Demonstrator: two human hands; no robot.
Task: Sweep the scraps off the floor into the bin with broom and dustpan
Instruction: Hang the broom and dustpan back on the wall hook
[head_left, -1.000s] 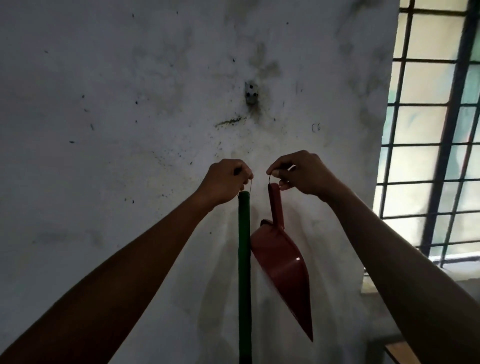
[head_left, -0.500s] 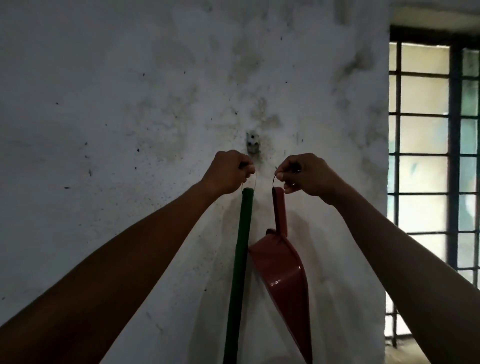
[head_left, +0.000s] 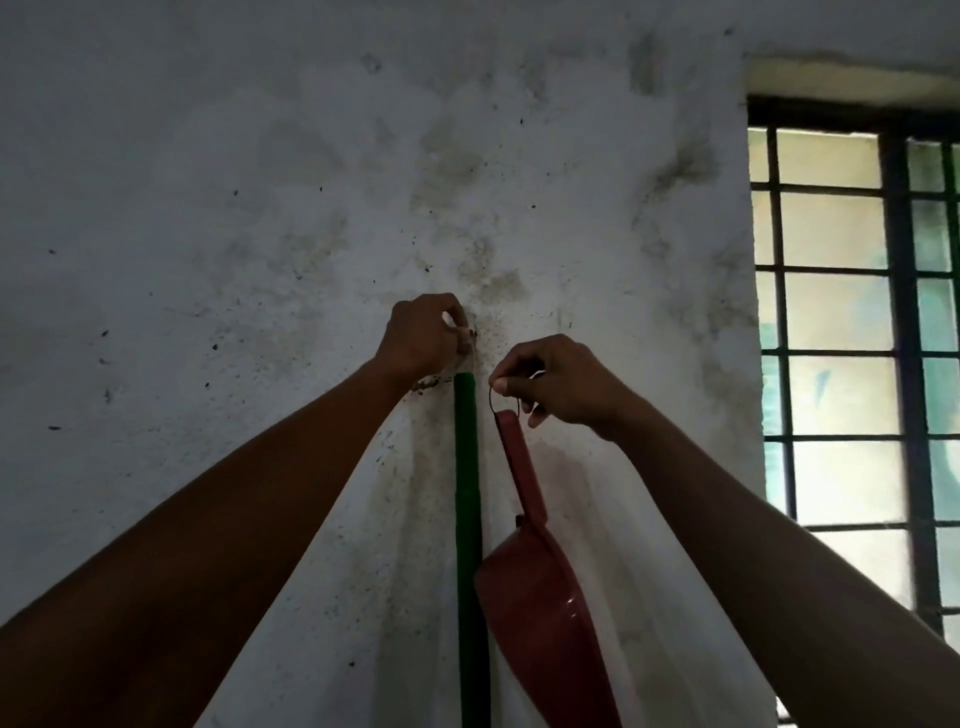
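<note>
Against a stained white wall (head_left: 208, 208), barred window (head_left: 852, 338) at right, a green broom handle (head_left: 467, 493) is hung upright, top pinched by left hand (head_left: 423, 338). A red dustpan (head_left: 540, 613) is held just beside it, its wire loop (head_left: 500, 400) clamped in right hand (head_left: 561, 382) fingers.

Two bare forearms are showing, both uncovered from the bottom edge of the view up to the wrists, with no sleeve on either. The left hand (head_left: 423, 335) is wearing nothing on wrist or fingers. The right hand (head_left: 558, 382) is equally unadorned, one pale thumbnail catching the dim light.
</note>
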